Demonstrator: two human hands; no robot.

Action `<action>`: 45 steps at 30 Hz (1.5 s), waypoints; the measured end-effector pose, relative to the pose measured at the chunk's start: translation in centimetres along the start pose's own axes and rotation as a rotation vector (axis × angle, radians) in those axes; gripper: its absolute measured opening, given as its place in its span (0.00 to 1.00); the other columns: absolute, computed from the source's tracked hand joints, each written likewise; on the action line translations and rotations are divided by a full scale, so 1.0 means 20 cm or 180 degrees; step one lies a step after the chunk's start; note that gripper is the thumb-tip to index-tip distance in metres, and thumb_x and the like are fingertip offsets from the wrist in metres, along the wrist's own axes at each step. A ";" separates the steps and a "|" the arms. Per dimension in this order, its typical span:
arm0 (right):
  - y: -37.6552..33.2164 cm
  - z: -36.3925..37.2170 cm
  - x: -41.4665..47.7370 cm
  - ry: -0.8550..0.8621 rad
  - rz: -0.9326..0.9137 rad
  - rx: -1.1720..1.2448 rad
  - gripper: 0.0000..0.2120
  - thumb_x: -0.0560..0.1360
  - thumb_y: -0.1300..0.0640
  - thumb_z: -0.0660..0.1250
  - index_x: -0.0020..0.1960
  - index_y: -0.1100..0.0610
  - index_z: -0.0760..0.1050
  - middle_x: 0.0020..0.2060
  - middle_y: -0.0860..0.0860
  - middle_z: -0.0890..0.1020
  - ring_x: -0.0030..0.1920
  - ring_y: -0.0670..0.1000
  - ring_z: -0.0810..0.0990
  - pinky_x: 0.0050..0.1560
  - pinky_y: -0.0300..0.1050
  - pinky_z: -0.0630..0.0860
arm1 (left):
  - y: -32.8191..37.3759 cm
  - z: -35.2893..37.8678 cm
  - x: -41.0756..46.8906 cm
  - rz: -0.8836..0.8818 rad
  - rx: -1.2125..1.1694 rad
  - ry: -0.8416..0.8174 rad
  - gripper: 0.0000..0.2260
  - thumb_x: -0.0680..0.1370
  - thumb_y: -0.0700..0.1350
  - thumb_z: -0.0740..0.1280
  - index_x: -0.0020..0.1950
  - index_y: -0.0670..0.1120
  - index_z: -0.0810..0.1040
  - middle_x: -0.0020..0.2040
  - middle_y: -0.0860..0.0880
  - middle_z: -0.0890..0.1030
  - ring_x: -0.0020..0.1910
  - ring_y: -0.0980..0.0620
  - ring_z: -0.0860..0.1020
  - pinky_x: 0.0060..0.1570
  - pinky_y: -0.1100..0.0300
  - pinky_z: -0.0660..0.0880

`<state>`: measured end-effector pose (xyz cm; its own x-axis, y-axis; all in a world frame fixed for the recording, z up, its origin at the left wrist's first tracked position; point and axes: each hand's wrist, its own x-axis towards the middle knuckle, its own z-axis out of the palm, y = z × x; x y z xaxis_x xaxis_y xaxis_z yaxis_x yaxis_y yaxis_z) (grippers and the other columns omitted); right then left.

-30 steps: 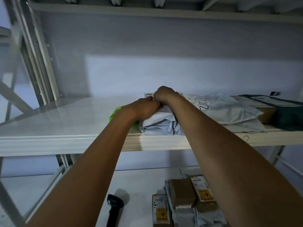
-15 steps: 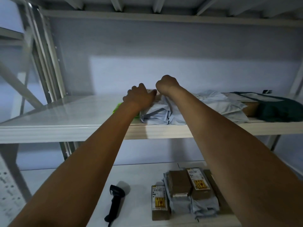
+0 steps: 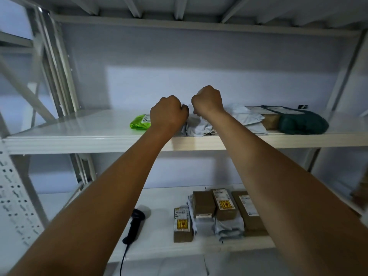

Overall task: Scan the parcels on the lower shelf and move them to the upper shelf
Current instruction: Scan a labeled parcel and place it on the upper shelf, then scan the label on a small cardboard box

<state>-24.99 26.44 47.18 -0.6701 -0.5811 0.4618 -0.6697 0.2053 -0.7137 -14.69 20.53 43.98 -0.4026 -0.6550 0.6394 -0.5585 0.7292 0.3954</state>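
A crumpled grey poly parcel (image 3: 199,128) lies on the upper shelf (image 3: 79,134) near its front edge. My left hand (image 3: 169,114) and my right hand (image 3: 207,102) are both curled into fists at the parcel's top edge and grip it from the left and from above; the fingertips are hidden. On the lower shelf (image 3: 159,198) stand several brown boxes with yellow labels (image 3: 183,226) (image 3: 225,205) and a grey bag (image 3: 229,226). The black handheld scanner (image 3: 135,226) lies to their left on that shelf.
On the upper shelf a green pouch (image 3: 139,122) sits left of my left hand. A second grey bag (image 3: 247,116), a brown box (image 3: 270,121) and a dark green parcel (image 3: 302,122) lie to the right. White rack uprights (image 3: 59,66) flank the left side.
My hands, pressed together on the grey parcel, have come slightly apart and risen. The view has dropped, showing more of the lower shelf.
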 end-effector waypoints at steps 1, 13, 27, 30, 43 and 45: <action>0.02 -0.02 -0.04 0.0008 -0.0013 -0.0006 0.08 0.59 0.63 0.55 0.35 0.59 0.71 0.39 0.63 0.85 0.32 0.58 0.79 0.35 0.45 0.73 | 0.01 -0.01 -0.04 -0.0024 -0.0015 -0.0031 0.18 0.79 0.46 0.63 0.31 0.44 0.65 0.30 0.47 0.68 0.31 0.43 0.69 0.35 0.56 0.64; 0.28 -0.15 -0.47 0.0406 -0.0175 -0.0078 0.11 0.69 0.58 0.61 0.29 0.59 0.67 0.26 0.52 0.73 0.29 0.53 0.68 0.31 0.43 0.61 | 0.11 0.05 -0.48 -0.0214 -0.0083 -0.0301 0.12 0.79 0.48 0.64 0.39 0.43 0.76 0.37 0.48 0.74 0.39 0.44 0.74 0.43 0.55 0.73; 0.85 0.06 -0.63 0.0006 0.0197 0.0089 0.15 0.69 0.54 0.60 0.31 0.66 0.68 0.24 0.55 0.70 0.25 0.54 0.65 0.31 0.46 0.63 | -0.12 0.51 -0.75 -0.0616 -0.0403 -0.0952 0.20 0.76 0.44 0.65 0.28 0.46 0.59 0.25 0.49 0.60 0.25 0.48 0.60 0.31 0.60 0.60; 1.01 0.25 -0.64 -0.0644 0.0753 -0.0075 0.12 0.72 0.58 0.63 0.36 0.65 0.80 0.26 0.53 0.82 0.27 0.56 0.82 0.36 0.49 0.82 | -0.24 0.67 -0.79 -0.0865 -0.0379 -0.1217 0.19 0.75 0.45 0.65 0.28 0.46 0.61 0.26 0.49 0.62 0.25 0.49 0.62 0.31 0.62 0.61; 1.54 1.13 -1.02 -0.2442 0.2858 -0.0300 0.18 0.75 0.53 0.72 0.61 0.60 0.77 0.53 0.57 0.80 0.45 0.55 0.80 0.29 0.47 0.80 | -0.84 1.42 -1.18 -0.2116 -0.0427 -0.2869 0.18 0.76 0.50 0.74 0.59 0.39 0.80 0.56 0.41 0.84 0.52 0.41 0.85 0.49 0.54 0.82; 1.56 1.21 -1.00 -0.2308 0.3244 -0.0218 0.20 0.77 0.55 0.71 0.66 0.61 0.75 0.61 0.58 0.79 0.52 0.58 0.79 0.32 0.49 0.80 | -0.89 1.49 -1.20 -0.2217 -0.0534 -0.3006 0.21 0.78 0.53 0.72 0.63 0.39 0.78 0.58 0.41 0.83 0.56 0.42 0.84 0.54 0.53 0.81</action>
<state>-24.75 25.53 2.88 -0.5771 -0.4288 -0.6950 0.0194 0.8436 -0.5366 -16.69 17.43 2.06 -0.4648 -0.7565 -0.4600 -0.7953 0.1285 0.5924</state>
